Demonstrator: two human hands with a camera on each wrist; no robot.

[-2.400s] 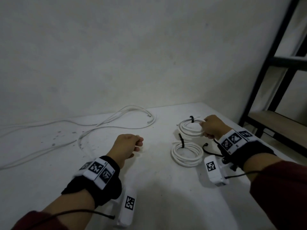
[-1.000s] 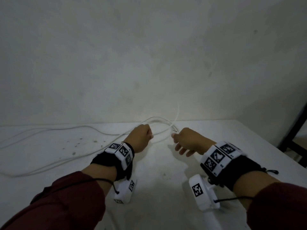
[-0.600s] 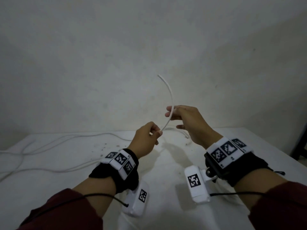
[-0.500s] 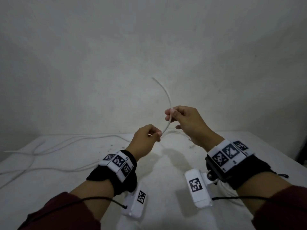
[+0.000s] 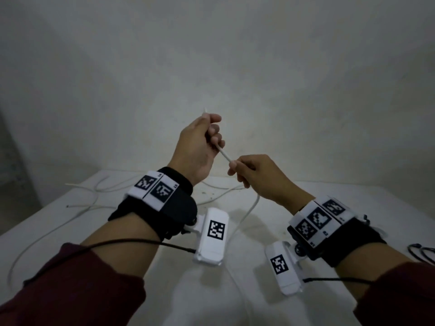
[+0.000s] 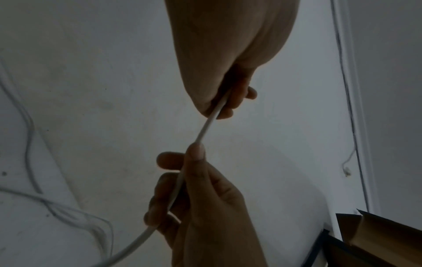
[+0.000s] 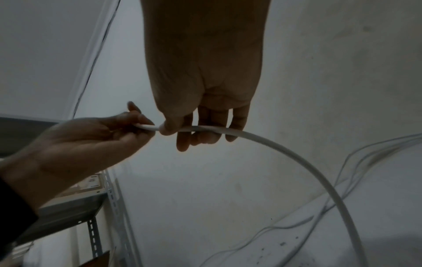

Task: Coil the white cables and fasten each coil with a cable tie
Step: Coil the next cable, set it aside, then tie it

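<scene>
while you hold the cable [image 5: 225,156] up above the table [image 5: 353,208], only a short straight stretch of it shows between your fists; the part inside each fist is hidden. its tip pokes out above your left hand [image 5: 197,149], thin and hard to make out against the wall [image 5: 211,55]. below your right hand [image 5: 259,177] it drops in a curve to the table, passes behind the left wrist camera [image 5: 211,234] and runs out of the bottom of the head view.

your left hand is raised, higher than the right, fingers curled round the cable near its end. your right hand sits just below and beside it, thumb [image 6: 196,151] laid along the cable and fingers wrapped under it. the two hands are close but apart.

the wrist views are dark. more cables [image 5: 94,201] lie loose on the far left of the table, their far ends cut off by your forearm. at the right edge a black loop [image 5: 421,251] is cropped, too little of it showing to tell what it is. a metal shelf [image 7: 100,207] stands past the table's left end, dim.
</scene>
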